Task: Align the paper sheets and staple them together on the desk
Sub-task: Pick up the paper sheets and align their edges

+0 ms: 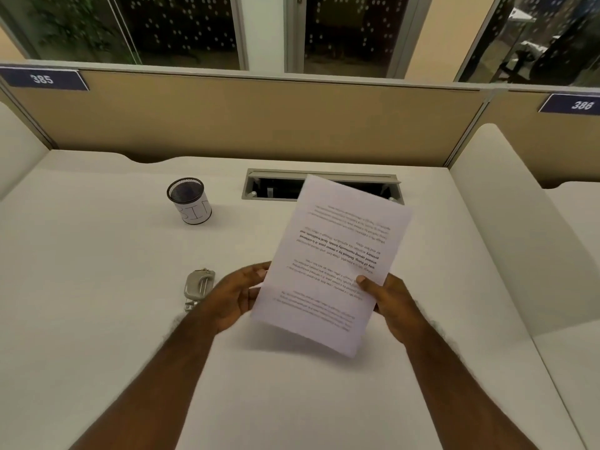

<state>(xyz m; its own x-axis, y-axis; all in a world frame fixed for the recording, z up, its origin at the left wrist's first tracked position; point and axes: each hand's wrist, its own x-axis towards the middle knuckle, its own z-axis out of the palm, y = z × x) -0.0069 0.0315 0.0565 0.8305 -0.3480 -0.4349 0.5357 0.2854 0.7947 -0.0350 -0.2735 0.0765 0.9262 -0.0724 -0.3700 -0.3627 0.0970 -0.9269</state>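
Both hands grip the paper sheets [331, 264] above the desk [97, 287]: left hand [235, 295] at the stack's 9 o'clock edge, right hand [388, 302] at 4 o'clock. Stapler [198, 287] lies at the left hand's 9 o'clock.

A tan partition panel [259, 121] is running along the far edge of the white desk [97, 254]. Behind the partition panel, dark windows [181, 27] are showing dotted reflections. At the partition panel's left end a blue tag [43, 78] is reading 385; at its right, another tag [569, 104] is reading 386. Below the partition panel, a cable hatch [276, 186] is sitting open. Warm indoor light is falling evenly.
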